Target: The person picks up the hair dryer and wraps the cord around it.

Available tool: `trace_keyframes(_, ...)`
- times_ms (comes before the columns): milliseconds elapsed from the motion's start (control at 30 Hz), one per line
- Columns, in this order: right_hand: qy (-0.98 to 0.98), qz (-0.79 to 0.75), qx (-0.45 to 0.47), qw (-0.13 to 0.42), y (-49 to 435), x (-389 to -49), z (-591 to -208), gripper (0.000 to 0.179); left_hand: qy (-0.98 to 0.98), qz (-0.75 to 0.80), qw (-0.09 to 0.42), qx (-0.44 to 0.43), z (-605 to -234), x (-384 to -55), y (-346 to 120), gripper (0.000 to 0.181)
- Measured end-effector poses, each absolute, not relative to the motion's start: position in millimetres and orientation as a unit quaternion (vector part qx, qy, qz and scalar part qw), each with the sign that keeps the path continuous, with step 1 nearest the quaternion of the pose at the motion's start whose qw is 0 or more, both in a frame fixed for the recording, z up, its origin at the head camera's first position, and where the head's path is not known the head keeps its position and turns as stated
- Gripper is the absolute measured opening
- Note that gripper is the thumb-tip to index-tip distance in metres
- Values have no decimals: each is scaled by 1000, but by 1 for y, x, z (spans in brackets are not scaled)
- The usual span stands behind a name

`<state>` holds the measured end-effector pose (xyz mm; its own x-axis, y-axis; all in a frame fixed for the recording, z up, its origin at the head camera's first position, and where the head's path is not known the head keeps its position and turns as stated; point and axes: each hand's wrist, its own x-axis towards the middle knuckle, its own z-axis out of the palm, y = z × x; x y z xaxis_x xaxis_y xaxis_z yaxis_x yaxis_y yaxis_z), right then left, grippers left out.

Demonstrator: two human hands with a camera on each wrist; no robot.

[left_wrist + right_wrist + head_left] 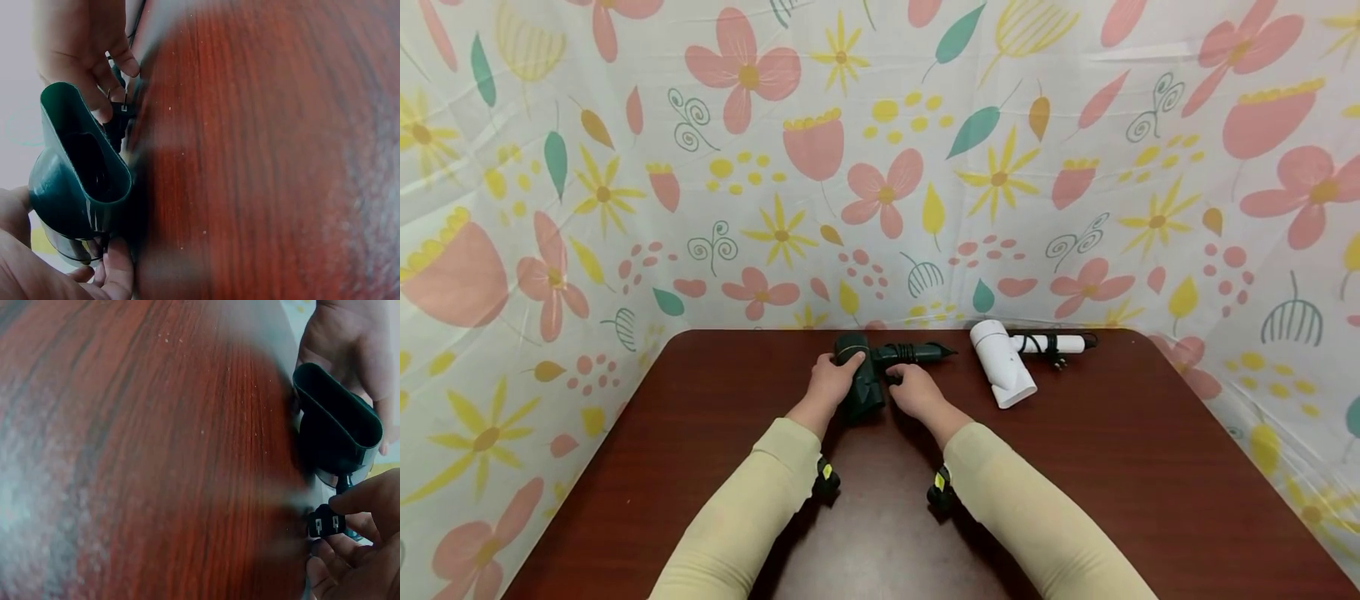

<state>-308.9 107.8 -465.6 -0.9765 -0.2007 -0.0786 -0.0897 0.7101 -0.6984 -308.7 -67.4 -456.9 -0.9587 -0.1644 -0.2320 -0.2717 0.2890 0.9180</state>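
A dark green hair dryer [867, 393] lies near the back edge of the table, its cord wound round the handle [913, 354]. My left hand [832, 385] grips its body, thumb over the top. In the left wrist view the flat nozzle [87, 150] faces the camera, with the left fingers [119, 269] curled beneath the body. Beside the handle, my right hand [917, 392] pinches the black plug [326, 524], whose two prongs point toward the right wrist camera. Part of the cord is hidden behind the fingers.
To the right lies a white hair dryer [1002, 367] with a black cord wrapped on its handle [1052, 343]. The reddish-brown table [1075, 467] meets a flower-printed curtain [880, 167] at the back and sides.
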Motion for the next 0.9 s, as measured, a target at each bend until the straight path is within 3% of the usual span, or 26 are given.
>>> trace_keyframes(500, 923, -373, -76, 52, 132, -310, -468, 44, 780, 613, 74, -104, -462, -309, -75, 79)
trace_keyframes(900, 927, -363, -97, 9, 181, -270, -455, 52, 894, 448, -5, 14, -450, -267, -128, 74)
